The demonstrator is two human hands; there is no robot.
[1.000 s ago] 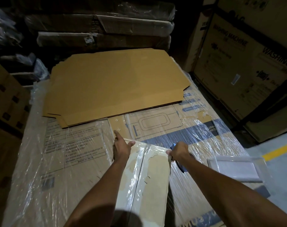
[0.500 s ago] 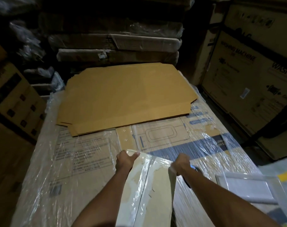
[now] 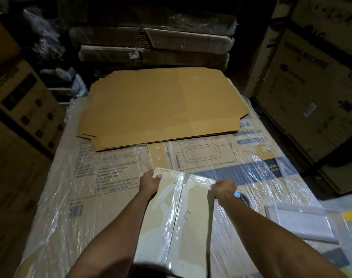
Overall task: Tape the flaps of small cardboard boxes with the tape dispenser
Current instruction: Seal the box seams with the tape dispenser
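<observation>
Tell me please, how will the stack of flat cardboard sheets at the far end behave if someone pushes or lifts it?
The stack of flat cardboard sheets looks thin and wide, so it would probably sag when lifted by one edge. It lies on glossy plastic wrap, so a push would likely slide it easily. Its edges look uneven, so the sheets may fan apart.

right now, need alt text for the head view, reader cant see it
A person's left hand grips the far left corner of a small cardboard box with clear tape along its seam, while the right hand holds a tape dispenser at its far right corner. The box sits on a plastic-wrapped carton beneath flat cardboard sheets.
</observation>
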